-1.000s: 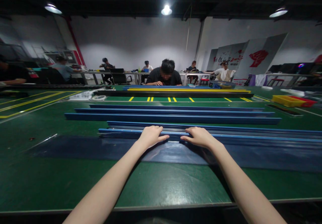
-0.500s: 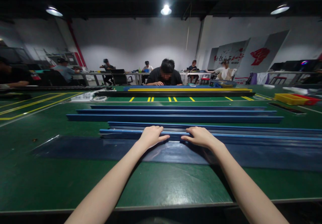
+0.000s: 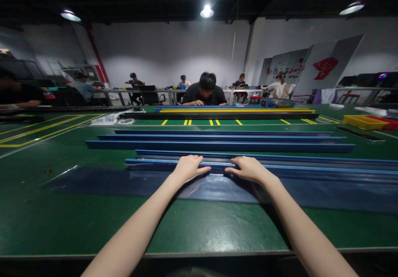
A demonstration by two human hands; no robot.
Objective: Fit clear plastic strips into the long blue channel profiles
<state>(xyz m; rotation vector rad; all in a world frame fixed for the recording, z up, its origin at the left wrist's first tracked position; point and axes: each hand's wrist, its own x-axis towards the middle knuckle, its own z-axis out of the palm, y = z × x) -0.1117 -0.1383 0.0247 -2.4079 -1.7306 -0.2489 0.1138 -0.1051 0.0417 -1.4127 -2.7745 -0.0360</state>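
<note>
A long blue channel-shaped rail (image 3: 155,162) lies crosswise before me. My left hand (image 3: 188,168) grips it near the middle, thumb on the near side and fingers over the top edge. A short way to the right, my right hand (image 3: 248,169) holds the same rail in the same manner. The fingertips of both hands are partly hidden behind it. Just beyond runs a second blue rail (image 3: 295,159), close alongside. Under my wrists, a flat, glossy, dark blue clear film (image 3: 102,181) is spread across the green table (image 3: 199,227).
Several more blue rails (image 3: 217,145) lie parallel farther back. Beyond them are a black rail (image 3: 217,116) and a yellow rail (image 3: 236,111). A person (image 3: 205,92) leans over the far side. Yellow and red trays (image 3: 362,122) stand at the right.
The whole view has shifted slightly, so things appear a little farther right. Both hands keep their hold on the blue rail, with no clear movement along it.
</note>
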